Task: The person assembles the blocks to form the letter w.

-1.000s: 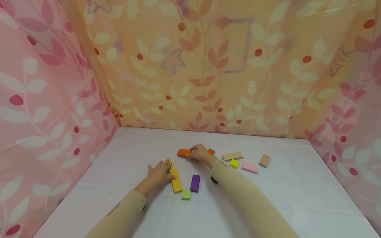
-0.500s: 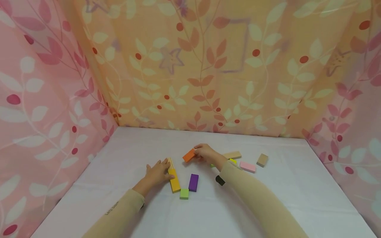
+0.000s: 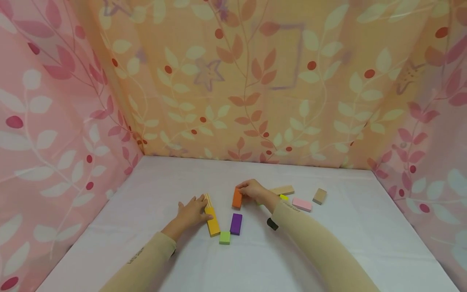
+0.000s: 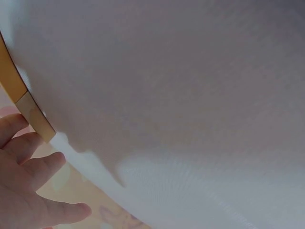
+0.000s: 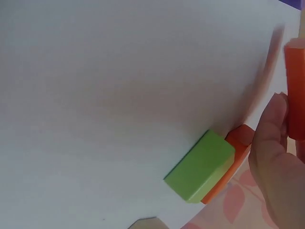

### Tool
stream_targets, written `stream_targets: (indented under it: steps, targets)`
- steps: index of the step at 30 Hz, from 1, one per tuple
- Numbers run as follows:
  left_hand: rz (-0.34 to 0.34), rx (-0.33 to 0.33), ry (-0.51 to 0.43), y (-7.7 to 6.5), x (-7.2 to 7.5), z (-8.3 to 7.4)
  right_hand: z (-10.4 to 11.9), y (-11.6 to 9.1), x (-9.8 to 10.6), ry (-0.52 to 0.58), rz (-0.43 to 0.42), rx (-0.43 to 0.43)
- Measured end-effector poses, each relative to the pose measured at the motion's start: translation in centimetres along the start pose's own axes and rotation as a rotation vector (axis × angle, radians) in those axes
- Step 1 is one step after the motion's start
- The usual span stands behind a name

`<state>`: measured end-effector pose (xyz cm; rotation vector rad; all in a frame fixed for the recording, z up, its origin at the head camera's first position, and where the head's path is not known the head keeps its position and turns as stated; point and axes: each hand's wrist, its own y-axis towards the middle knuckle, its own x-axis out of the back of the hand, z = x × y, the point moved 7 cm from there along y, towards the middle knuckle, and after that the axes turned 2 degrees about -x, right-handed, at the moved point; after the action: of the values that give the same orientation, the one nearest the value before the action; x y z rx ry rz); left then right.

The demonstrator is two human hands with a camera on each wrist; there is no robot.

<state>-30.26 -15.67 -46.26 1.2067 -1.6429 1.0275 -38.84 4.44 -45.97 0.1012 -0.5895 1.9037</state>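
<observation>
My right hand [image 3: 252, 190] pinches an orange block [image 3: 236, 198]; in the right wrist view, this orange block [image 5: 296, 90] looks raised, with a shadow on the cloth. Just nearer than it lies a purple block [image 3: 236, 224], its near end by a small light green block [image 3: 224, 238]. My left hand [image 3: 189, 213] rests with spread fingers along a yellow block [image 3: 213, 224] and a pale striped wooden piece [image 3: 208, 199] end to end with it. In the right wrist view, a green block [image 5: 202, 167] lies against a second orange block [image 5: 239, 137], which the head view hides.
Right of my right hand lie a long wooden block [image 3: 285, 190], a bright yellow block [image 3: 283, 197], a pink block [image 3: 302, 204] and a shorter wooden block [image 3: 320, 196]. Leaf-patterned curtains [image 3: 219, 101] enclose the white table [image 3: 146, 178] at the back and sides.
My right hand has lifted the orange block from the back, turned it from crosswise to lengthwise and brought it nearer, beyond the purple block. My left hand has stayed in place.
</observation>
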Motion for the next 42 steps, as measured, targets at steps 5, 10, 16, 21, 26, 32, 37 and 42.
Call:
stream_targets:
  steps: [5,10,16,21,26,32,37,42]
  targets:
    - [-0.004,-0.002,0.002,-0.1,0.0,0.1,-0.1,-0.4,0.0,-0.133,-0.025,0.073]
    - [0.000,-0.004,0.002,0.0,0.1,0.0,-0.1,-0.9,-0.1,-0.210,-0.033,0.131]
    - [-0.001,-0.006,-0.001,0.1,0.1,-0.1,0.1,-1.5,-0.4,-0.272,-0.021,0.137]
    - [-0.007,-0.009,0.003,0.0,0.1,-0.1,0.0,-1.5,-0.5,-0.337,-0.021,0.138]
    - [-0.001,-0.007,0.002,-0.1,0.1,-0.1,-0.2,-1.4,-0.6,-0.429,-0.019,0.139]
    - [-0.003,-0.013,0.003,-0.1,0.1,-0.2,-0.3,-1.5,-0.7,-0.459,-0.010,0.124]
    - [-0.003,-0.012,0.003,-0.1,0.2,-0.3,-0.3,-1.7,-0.8,-0.458,0.002,0.110]
    - [0.004,-0.006,0.012,0.0,0.3,-0.3,-0.3,-1.8,-1.0,-0.473,0.002,0.114]
